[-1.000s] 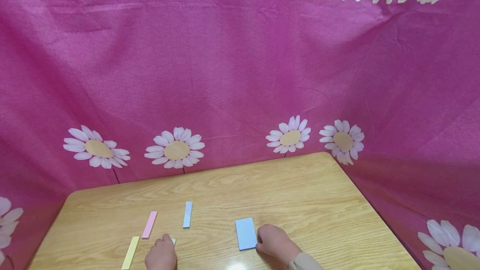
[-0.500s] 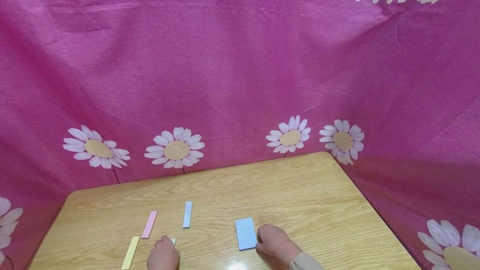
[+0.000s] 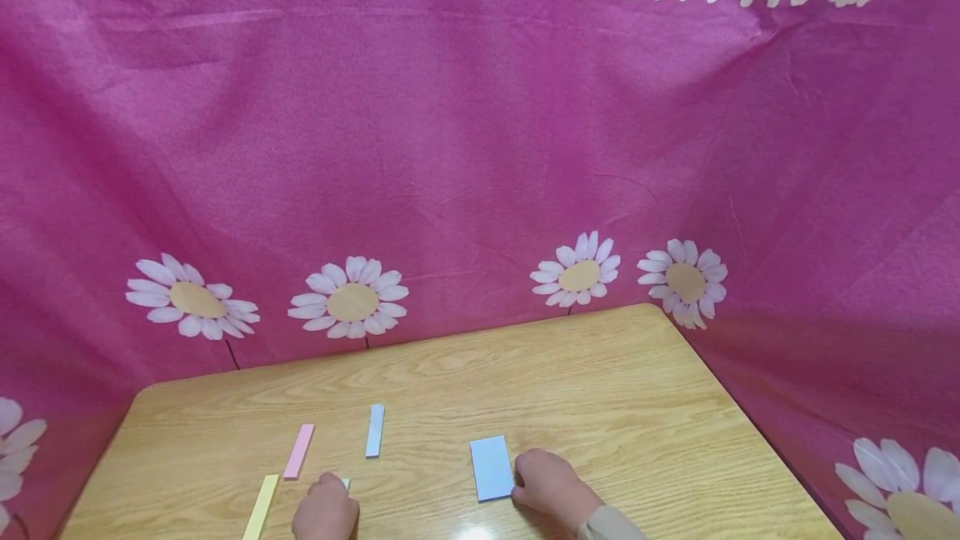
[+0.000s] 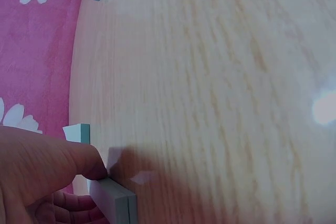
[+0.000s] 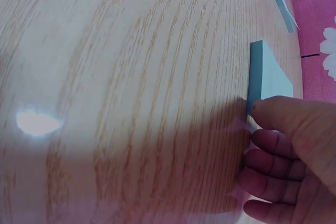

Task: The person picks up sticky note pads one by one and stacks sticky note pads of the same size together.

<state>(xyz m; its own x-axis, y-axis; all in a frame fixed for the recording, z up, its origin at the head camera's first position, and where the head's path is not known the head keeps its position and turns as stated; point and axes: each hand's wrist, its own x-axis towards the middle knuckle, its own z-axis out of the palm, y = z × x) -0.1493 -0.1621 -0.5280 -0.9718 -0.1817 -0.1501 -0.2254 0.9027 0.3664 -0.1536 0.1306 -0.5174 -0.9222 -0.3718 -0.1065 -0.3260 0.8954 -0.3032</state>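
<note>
My left hand [image 3: 326,508] pinches a pale green strip of sticky notes [image 3: 346,484] at the front left of the table; the hand covers most of the strip. In the left wrist view, the thumb lies along one side of this green strip [image 4: 113,200] and the fingers lie beyond it. Farther right, my right hand [image 3: 551,486] holds the lower right edge of a blue sticky note pad [image 3: 491,468] lying flat. In the right wrist view, the thumb rests against the corner of the blue pad [image 5: 273,80], with the other fingers curled beside it.
On the wooden table [image 3: 600,390] lie a yellow strip [image 3: 261,508], a pink strip [image 3: 299,451] and a light blue strip [image 3: 375,431] of sticky notes. Behind the table hangs a magenta cloth [image 3: 465,148] with daisies, which also runs along its sides.
My left hand has shifted slightly to the right over the green strip. The right hand and the blue pad stay in place.
</note>
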